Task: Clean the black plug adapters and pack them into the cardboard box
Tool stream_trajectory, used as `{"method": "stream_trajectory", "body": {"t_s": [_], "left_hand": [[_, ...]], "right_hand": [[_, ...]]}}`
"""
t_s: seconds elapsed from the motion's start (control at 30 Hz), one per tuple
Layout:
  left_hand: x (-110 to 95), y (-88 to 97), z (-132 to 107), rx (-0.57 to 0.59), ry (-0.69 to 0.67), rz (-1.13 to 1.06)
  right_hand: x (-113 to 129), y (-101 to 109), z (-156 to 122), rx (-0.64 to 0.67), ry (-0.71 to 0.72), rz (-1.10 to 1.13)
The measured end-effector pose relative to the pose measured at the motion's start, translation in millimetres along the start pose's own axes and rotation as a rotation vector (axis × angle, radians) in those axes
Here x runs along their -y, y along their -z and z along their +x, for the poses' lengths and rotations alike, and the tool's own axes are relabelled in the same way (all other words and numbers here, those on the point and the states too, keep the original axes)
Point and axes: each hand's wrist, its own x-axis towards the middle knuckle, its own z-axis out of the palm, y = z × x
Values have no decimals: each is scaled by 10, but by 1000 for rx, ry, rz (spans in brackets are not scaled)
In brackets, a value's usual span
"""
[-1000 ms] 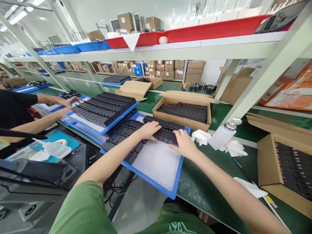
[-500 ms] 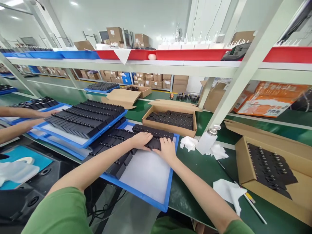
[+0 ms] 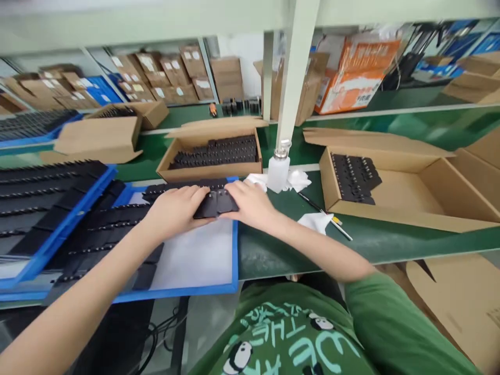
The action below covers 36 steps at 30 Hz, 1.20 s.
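A short row of black rectangular plastic parts (image 3: pixel 216 203) with small shiny fittings is pressed between my two hands. My left hand (image 3: pixel 175 209) grips its left end, the fingers over the top. My right hand (image 3: pixel 250 203) closes on the right end, with the thumb low on the near face. Under them lies a blue-rimmed tray (image 3: pixel 235 255) with a white lining. More black parts (image 3: pixel 113 234) fill the tray's left side, and another row shows behind my hands. Whether the gripped row still touches the tray I cannot tell.
A second blue tray (image 3: pixel 74 219) of black parts overlaps at the left. Behind stands an open carton (image 3: pixel 211 174) of similar parts; another carton (image 3: pixel 394 208) is at the right. A white bottle (image 3: pixel 278 172), crumpled tissues (image 3: pixel 299 180) and a pen-like stick (image 3: pixel 341 229) lie near the shelf post (image 3: pixel 299 67).
The view has swung right and down, and the other person's arms at the left have gone out of it. My hands stay on the row of black parts, which now shows its broad near face.
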Motion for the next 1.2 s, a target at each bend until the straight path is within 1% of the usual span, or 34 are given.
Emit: {"method": "stream_trajectory", "body": {"t_s": [0.07, 0.1, 0.17, 0.2, 0.27, 0.33, 0.4, 0.47, 0.5, 0.53, 0.6, 0.63, 0.67, 0.73, 0.8, 0.83, 0.9, 0.97, 1.07, 1.2], "left_hand": [[-508, 99, -14, -43, 4, 9], [-770, 120, -22, -56, -20, 9], [-1243, 92, -24, -78, -87, -45], [-1435, 40, -11, -87, -115, -85], [-1710, -121, 46, -76, -110, -157], [-1855, -310, 124, -45, -58, -209], [-1901, -457, 177, -19, -9, -244], [-1878, -517, 169, -12, 12, -286], [-1848, -513, 138, -16, 25, -322], [-1812, -494, 93, -26, 46, -372], [-1734, -436, -25, -54, 133, -502], [-1699, -411, -88, -63, 191, -570], [-1671, -394, -147, -66, 250, -627], [-1637, -386, -240, -56, 336, -711], [-1629, -404, -293, -34, 371, -766], [-1632, -416, -306, -24, 375, -790], [-1640, -442, -311, 2, 375, -829], [-1649, -466, -294, 35, 357, -845], [-1665, -505, -242, 77, 283, -843], [-1676, -571, -160, 85, 219, -847]], "right_hand": [[-131, 212, -474, 10, -23, 25], [-186, 285, -733, 24, -35, 31], [-277, 345, -1228, 18, -49, 20], [-320, 330, -1438, 16, -64, 4], [-409, 235, -1746, 21, -107, -28], [-500, 119, -1908, 49, -151, -38], [-588, 70, -1984, 84, -160, -14], [-682, 131, -2046, 84, -137, 89], [-739, 196, -2086, 57, -131, 160], [-805, 274, -2132, 3, -145, 225], [-966, 417, -2221, -129, -252, 297], [-1057, 462, -2253, -163, -316, 289], [-1148, 478, -2268, -162, -364, 271], [-1316, 420, -2240, -80, -393, 248], [-1435, 279, -2148, -4, -377, 260], [-1470, 201, -2089, 3, -384, 275], [-1493, 85, -1975, -28, -426, 312], [-1469, 64, -1893, -102, -487, 362], [-1400, 199, -1841, -204, -564, 504], [-1317, 440, -1808, -208, -579, 740]]}}
